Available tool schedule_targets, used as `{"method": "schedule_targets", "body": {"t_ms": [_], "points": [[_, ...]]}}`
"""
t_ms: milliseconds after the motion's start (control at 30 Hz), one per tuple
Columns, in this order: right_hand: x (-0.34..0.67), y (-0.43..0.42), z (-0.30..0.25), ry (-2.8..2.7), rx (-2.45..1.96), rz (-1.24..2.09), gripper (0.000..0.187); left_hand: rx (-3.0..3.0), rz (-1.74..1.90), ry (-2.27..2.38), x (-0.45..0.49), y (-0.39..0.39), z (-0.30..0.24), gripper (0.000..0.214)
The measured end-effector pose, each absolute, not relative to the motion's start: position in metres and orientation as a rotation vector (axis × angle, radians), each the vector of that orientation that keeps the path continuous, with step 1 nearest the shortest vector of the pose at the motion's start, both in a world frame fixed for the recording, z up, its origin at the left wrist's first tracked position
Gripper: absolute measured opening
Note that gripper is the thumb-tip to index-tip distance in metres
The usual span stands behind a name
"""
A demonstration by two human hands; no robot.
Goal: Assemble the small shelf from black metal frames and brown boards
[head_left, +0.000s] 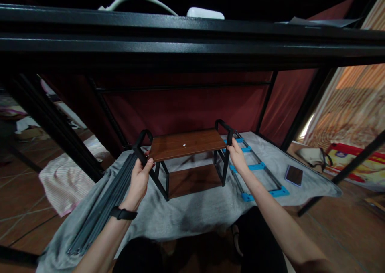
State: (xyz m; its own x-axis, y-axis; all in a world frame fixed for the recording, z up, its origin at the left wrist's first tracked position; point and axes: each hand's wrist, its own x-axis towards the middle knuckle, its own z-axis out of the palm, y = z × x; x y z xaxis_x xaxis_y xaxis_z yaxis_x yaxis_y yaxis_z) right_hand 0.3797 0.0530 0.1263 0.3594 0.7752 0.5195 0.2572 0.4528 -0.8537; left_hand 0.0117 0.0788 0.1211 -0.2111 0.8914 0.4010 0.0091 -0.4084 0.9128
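Note:
A small two-tier shelf rack [186, 144] with brown wooden boards and a black metal frame stands upright before me on a grey cloth [186, 217]. My left hand [140, 176] grips its left front corner, thumb on top of the upper board. At the opposite end, my right hand [236, 154] is closed around the black frame near the top board's right corner. Its fingers are partly hidden behind the frame. A tiny white spot shows on the upper board. The lower board is partly in shadow.
Dark grey rods [102, 205] lie bundled at the left. To the right are a black frame with blue connectors [255, 167] and a phone [294, 175]. A black metal beam [192, 44] crosses overhead, carrying a white device [205, 13]. A red-yellow box [351, 164] stands far right.

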Motion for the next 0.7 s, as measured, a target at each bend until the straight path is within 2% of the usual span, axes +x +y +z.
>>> {"method": "schedule_targets", "body": {"t_ms": [533,700], "points": [[0.389,0.059,0.120,-1.240,-0.944,0.675,0.065,1.250,1.727,1.069,0.011,0.081,0.123,0.048],[0.395,0.056,0.110,-1.049,-0.982,0.737,0.051,1.305,1.722,1.072,0.009,0.081,0.120,0.049]]}}
